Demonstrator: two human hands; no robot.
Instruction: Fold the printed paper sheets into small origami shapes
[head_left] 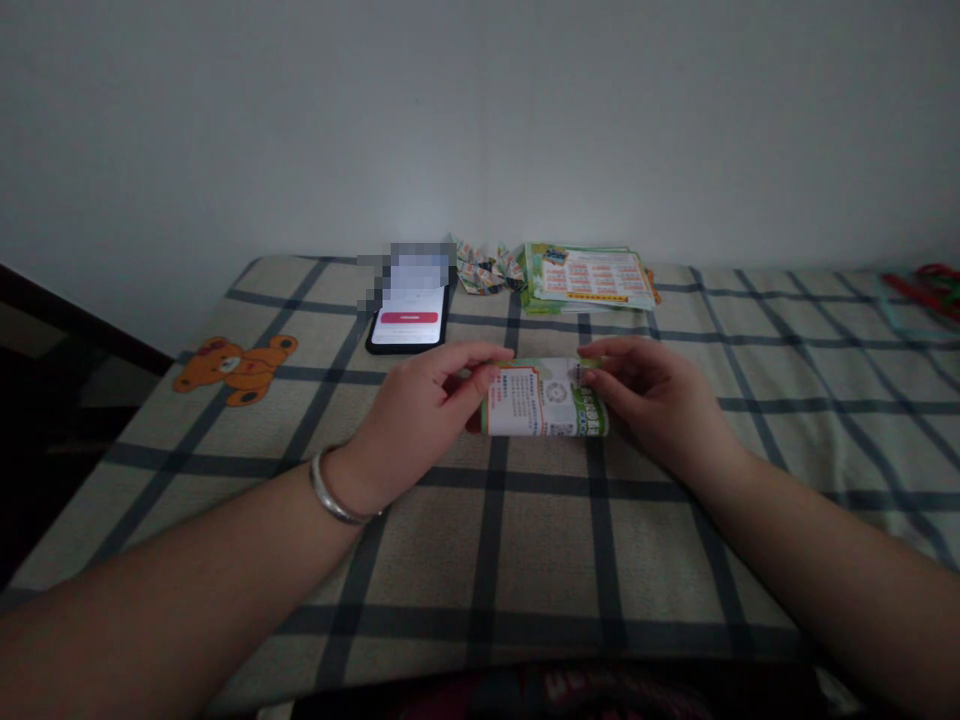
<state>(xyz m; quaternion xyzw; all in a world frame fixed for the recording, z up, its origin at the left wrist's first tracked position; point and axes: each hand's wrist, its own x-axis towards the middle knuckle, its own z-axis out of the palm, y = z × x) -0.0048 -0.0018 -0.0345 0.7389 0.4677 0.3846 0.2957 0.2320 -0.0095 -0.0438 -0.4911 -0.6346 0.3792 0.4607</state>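
Note:
Between my two hands is a printed paper sheet point(546, 400), white and green with small text, bent over so that its near edge forms a rounded fold. My left hand point(427, 405), with a silver bangle point(334, 490) on the wrist, pinches its left end between thumb and fingers. At the opposite end my right hand point(660, 400) grips the paper the same way, thumb on top. The paper is held just above or on the checked tablecloth; I cannot tell which. Part of the fingers is hidden behind the sheet.
Beyond my hands lies a phone point(407, 300) with its screen lit. Folded paper pieces point(487, 268) sit beside a stack of printed sheets point(589, 278) near the wall. A bear-shaped cutout point(236, 370) rests on the checked tablecloth point(442, 560). Something red point(926, 290) is at the far right.

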